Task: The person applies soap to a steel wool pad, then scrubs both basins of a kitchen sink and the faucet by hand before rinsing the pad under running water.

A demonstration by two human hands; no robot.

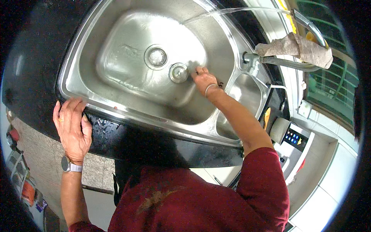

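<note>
My right hand point(205, 80) reaches into the steel sink bowl point(127, 69), its bent fingers low over the bowl's right side. They are beside a round metal strainer point(179, 72), and I cannot tell whether they touch it. Nothing shows in that hand; a grey blur, perhaps its reflection, lies on the steel by the fingertips. Left of the strainer is the round drain point(155, 57). My left hand point(71, 123) lies with fingers stretched over the front-left sink rim point(116, 110) and the black counter point(127, 137). It wears a ring and a watch.
A cloth-wrapped faucet point(295, 50) arches at the upper right, sending a thin water stream point(232, 10) into the bowl. A small side basin point(243, 96) lies under my right forearm. Beyond it stands a white appliance with a lit panel point(295, 138). Water drops wet the counter's front strip.
</note>
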